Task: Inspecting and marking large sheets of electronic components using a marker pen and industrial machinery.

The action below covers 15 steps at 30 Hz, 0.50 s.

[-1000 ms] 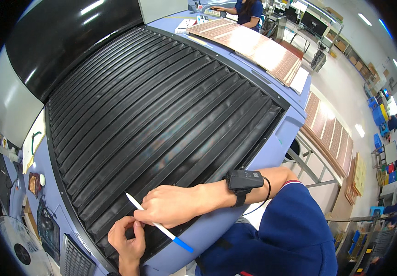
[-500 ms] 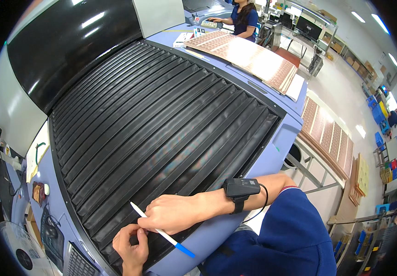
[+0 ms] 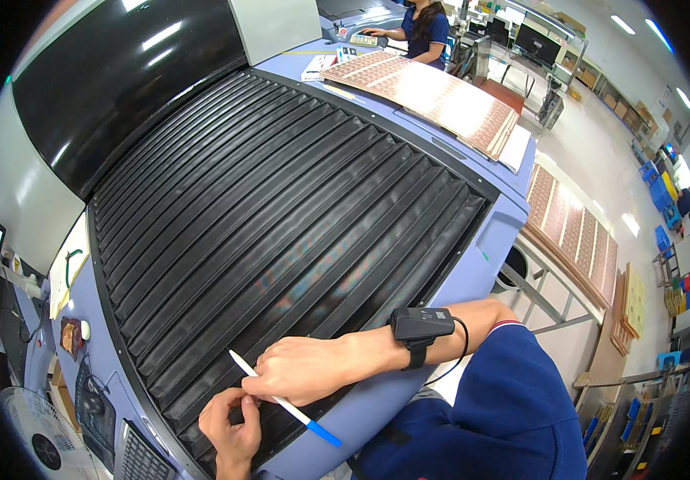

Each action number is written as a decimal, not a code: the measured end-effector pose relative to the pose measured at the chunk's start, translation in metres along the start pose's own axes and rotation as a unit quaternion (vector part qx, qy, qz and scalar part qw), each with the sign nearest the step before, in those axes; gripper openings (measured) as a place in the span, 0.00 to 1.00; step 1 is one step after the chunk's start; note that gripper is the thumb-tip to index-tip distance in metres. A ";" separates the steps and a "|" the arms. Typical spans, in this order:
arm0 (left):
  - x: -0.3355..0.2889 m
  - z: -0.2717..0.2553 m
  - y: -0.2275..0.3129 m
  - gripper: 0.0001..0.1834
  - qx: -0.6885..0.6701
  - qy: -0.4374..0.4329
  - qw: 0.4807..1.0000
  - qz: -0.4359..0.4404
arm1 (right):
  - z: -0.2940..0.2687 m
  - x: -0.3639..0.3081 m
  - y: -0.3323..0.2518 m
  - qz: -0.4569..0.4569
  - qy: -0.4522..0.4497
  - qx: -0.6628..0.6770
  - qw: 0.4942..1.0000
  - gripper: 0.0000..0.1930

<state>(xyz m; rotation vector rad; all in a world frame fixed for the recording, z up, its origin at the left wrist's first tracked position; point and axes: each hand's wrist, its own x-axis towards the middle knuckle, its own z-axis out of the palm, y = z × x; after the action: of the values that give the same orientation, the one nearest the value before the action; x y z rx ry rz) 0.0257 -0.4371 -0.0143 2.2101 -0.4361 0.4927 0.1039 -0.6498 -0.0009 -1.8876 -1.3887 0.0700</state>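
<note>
The white pen (image 3: 281, 398) lies on a slant, its long axis running from a pale tip up and to the person's left of the knuckles down to a blue cap end that sticks out below and to the right of the fingers. The right hand (image 3: 306, 370) has its fingers curled narrowly round the middle of the pen, pinching it against the thumb, with the palm turned down over the black ribbed cover (image 3: 281, 208) of the machine. The left hand (image 3: 233, 426) sits just below and to the left of the right fingers, its own fingers bent close together; their tips seem to press on the ribbed surface beside the pen, though the view is too small to say whether they pinch anything. A black wrist device (image 3: 421, 326) is strapped behind the right hand, well back from the fingers.
</note>
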 end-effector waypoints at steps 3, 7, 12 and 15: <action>0.000 -0.001 0.001 0.05 0.002 -0.003 1.000 0.000 | 0.001 0.001 0.001 -0.004 0.003 0.003 1.000 0.08; 0.003 -0.005 0.001 0.03 -0.002 -0.036 0.999 0.015 | -0.003 0.000 -0.002 0.008 -0.005 -0.005 1.000 0.08; 0.000 -0.005 -0.004 0.03 0.016 -0.034 0.999 0.029 | 0.001 0.000 0.002 -0.006 0.004 0.005 1.000 0.09; 0.001 -0.005 -0.002 0.03 0.009 -0.036 0.999 0.025 | -0.001 0.000 0.000 -0.005 0.003 0.004 1.000 0.09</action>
<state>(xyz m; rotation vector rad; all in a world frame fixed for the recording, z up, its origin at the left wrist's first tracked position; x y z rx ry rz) 0.0265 -0.4321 -0.0116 2.2433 -0.5283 0.4464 0.1045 -0.6503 0.0001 -1.8719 -1.3917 0.0656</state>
